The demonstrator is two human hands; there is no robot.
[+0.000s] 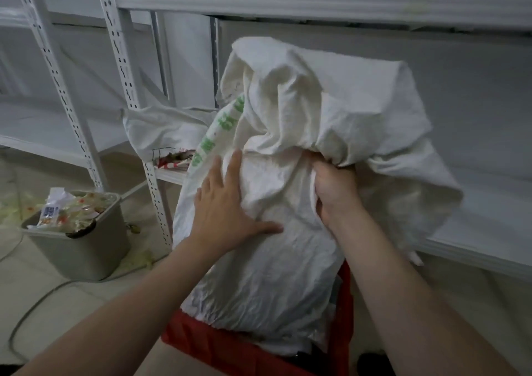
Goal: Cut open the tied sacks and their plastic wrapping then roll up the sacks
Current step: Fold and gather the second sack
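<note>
1 white woven sack [276, 260] stands upright in a red crate [201, 344] at the middle of the view, its lower end inside the crate and its left edge marked with green print. The left hand [227, 203] lies flat on the front of the sack, fingers spread and straight, thumb stretched out to the right. The right hand [334, 191] grips a bunched fold of the sack near its top, fingers curled into the cloth. Above that grip the loose upper part of the sack billows up and flops to the right, hanging over the front edge of the lower shelf board of the white metal shelf rack [288, 1] behind it.

The sack's left edge stands just beside a slotted post [155, 191] of the rack. A second sack [161, 131] lies crumpled on the shelf behind that post, near the first sack's upper left edge. A grey bin [86, 249] full of plastic wrappers stands on the floor [43, 275] to the left, well apart from the crate, with bare floor between the 2. A cable [31, 309] curves over the floor in front of the bin. The shelf space behind and to the right of the sack is open.
</note>
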